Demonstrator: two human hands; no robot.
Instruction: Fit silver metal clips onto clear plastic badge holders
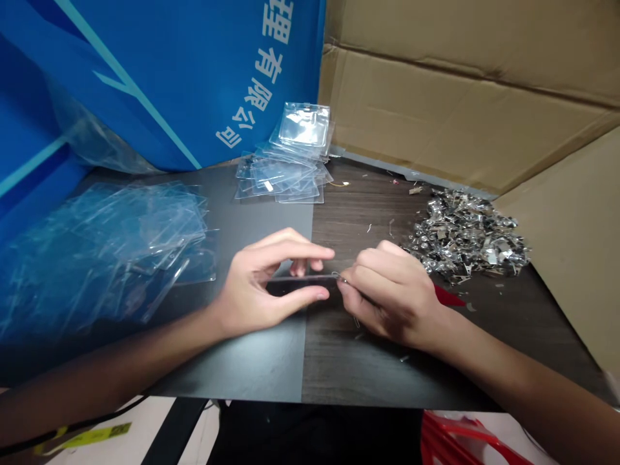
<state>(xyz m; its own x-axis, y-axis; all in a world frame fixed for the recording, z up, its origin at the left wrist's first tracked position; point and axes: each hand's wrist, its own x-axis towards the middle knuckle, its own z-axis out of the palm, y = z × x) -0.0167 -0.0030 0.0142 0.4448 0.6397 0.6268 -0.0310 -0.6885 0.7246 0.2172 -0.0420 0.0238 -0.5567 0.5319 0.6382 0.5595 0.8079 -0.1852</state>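
A clear plastic badge holder [300, 278] is seen nearly edge-on between my hands. Its left end sits in the crook of my left hand [271, 284], whose thumb and fingers are spread apart above and below it. My right hand [392, 290] is closed in a pinch at the holder's right end. A small metal badge clip [340, 278] shows partly at those fingertips; the rest is hidden by the fingers.
Loose clear badge holders [159, 226] spread over the left of the table, and a stack of badge holders [290, 161] stands at the back. At right lies a heap of metal clips [465, 236]. Cardboard [460, 97] and a blue panel [159, 77] border the table.
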